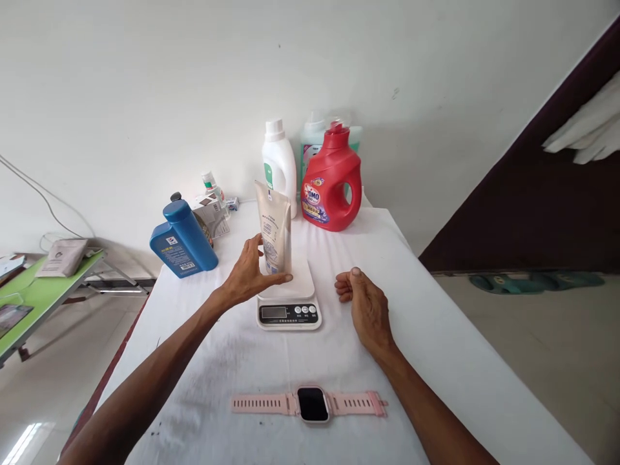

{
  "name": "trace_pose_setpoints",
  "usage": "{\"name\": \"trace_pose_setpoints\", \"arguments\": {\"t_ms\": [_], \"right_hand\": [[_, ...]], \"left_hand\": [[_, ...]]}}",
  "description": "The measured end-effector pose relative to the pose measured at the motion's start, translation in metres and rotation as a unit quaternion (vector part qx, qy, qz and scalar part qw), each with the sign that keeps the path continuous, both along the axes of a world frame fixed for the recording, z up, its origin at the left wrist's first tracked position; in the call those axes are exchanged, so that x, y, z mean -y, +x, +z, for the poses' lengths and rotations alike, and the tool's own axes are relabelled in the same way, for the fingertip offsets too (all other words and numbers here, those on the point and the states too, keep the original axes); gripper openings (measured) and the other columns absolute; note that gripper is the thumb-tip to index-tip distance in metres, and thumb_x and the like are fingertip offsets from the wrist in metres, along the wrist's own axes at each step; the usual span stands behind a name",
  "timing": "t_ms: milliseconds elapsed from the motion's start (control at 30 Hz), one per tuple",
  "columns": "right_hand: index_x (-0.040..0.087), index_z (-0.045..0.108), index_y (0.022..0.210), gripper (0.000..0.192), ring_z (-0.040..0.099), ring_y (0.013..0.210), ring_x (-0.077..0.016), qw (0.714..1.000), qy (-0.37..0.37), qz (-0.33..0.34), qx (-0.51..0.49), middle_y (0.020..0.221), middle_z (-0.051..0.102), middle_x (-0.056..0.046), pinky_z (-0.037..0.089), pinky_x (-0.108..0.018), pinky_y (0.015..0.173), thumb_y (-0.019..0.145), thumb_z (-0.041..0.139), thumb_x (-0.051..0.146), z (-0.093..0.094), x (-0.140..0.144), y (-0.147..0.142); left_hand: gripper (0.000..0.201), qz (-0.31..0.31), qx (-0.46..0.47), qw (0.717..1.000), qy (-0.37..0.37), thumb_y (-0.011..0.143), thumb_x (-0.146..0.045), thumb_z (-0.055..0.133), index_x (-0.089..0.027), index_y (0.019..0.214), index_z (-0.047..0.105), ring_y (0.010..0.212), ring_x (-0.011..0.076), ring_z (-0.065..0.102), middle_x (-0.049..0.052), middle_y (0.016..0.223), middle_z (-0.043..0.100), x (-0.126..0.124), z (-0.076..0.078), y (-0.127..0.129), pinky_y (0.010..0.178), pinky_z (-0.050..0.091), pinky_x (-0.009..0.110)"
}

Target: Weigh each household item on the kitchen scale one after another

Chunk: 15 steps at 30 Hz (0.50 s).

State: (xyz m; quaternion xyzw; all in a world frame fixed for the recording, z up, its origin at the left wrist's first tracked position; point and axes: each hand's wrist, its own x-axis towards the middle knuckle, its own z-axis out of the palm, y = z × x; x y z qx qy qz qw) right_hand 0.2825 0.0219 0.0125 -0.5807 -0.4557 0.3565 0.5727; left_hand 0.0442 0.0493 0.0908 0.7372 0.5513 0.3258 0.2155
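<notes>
Your left hand (249, 274) pinches the pouch (274, 236) upright on the scale (289, 303); release carelessly and it may topple. Right hand (364, 303) rests curled, empty.

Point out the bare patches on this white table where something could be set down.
Bare cloth lies between the scale and the pink watch, and along the table's right edge beyond the right hand. The back is crowded: blue bottle, white bottle, red jug. The left hand holds the pouch on the scale.
</notes>
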Motion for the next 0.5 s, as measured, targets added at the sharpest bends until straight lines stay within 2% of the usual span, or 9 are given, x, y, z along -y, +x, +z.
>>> {"name": "trace_pose_setpoints", "arguments": {"t_ms": [67, 133, 233, 300, 367, 500], "right_hand": [[0.02, 0.068, 0.077, 0.079, 0.063, 0.069, -0.0209, 1.0, 0.0, 0.004, -0.005, 0.077, 0.07, -0.008, 0.052, -0.037, 0.067, 0.084, 0.04, 0.094, 0.001, -0.001, 0.001], [0.02, 0.068, 0.077, 0.08, 0.062, 0.069, -0.0209, 1.0, -0.002, 0.008, -0.012, 0.077, 0.069, -0.008, 0.052, -0.036, 0.066, 0.084, 0.04, 0.094, 0.001, -0.003, 0.001], [0.02, 0.068, 0.077, 0.081, 0.063, 0.072, -0.0217, 1.0, -0.017, 0.013, -0.014, 0.077, 0.07, -0.009, 0.052, -0.035, 0.065, 0.083, 0.04, 0.095, -0.001, -0.006, 0.001], [0.02, 0.069, 0.078, 0.08, 0.064, 0.073, -0.0223, 1.0, -0.024, 0.016, -0.01, 0.078, 0.07, -0.009, 0.052, -0.035, 0.065, 0.085, 0.039, 0.094, -0.001, -0.007, 0.0], [0.02, 0.07, 0.079, 0.079, 0.065, 0.075, -0.0227, 0.999, -0.027, 0.02, -0.005, 0.079, 0.071, -0.009, 0.053, -0.035, 0.066, 0.087, 0.038, 0.092, -0.001, -0.007, 0.0], [0.021, 0.07, 0.08, 0.079, 0.065, 0.075, -0.0238, 0.999, -0.041, 0.017, 0.001, 0.081, 0.072, -0.01, 0.053, -0.035, 0.064, 0.087, 0.038, 0.092, -0.001, -0.007, 0.002]], "left_hand": [[0.063, 0.006, -0.026, 1.0, -0.009, 0.07, -0.042, 0.089, -0.018, 0.12, 0.058, 0.104, 0.0259, 0.062, 0.009, 0.119, 0.064, -0.006, 0.001, 0.006, 0.087, 0.054, 0.041], [0.05, 0.025, -0.038, 0.999, -0.023, 0.07, -0.041, 0.088, -0.018, 0.104, 0.06, 0.092, 0.0237, 0.063, 0.005, 0.102, 0.066, -0.008, 0.0, 0.009, 0.079, 0.053, 0.038], [0.05, 0.053, -0.018, 0.998, -0.038, 0.067, -0.044, 0.088, -0.019, 0.098, 0.058, 0.077, 0.0196, 0.062, 0.002, 0.093, 0.066, -0.012, 0.0, 0.013, 0.067, 0.05, 0.034], [0.05, 0.071, 0.01, 0.997, -0.033, 0.066, -0.044, 0.088, -0.019, 0.098, 0.058, 0.074, 0.0184, 0.062, 0.002, 0.092, 0.066, -0.023, 0.001, 0.018, 0.065, 0.05, 0.033], [0.049, 0.094, 0.031, 0.995, -0.014, 0.066, -0.044, 0.088, -0.02, 0.096, 0.058, 0.077, 0.0185, 0.062, 0.002, 0.091, 0.067, -0.043, 0.002, 0.027, 0.065, 0.049, 0.031], [0.05, 0.114, 0.048, 0.992, 0.017, 0.067, -0.042, 0.089, -0.019, 0.098, 0.057, 0.084, 0.0193, 0.063, 0.004, 0.096, 0.07, -0.101, -0.001, 0.051, 0.069, 0.049, 0.03]]}}
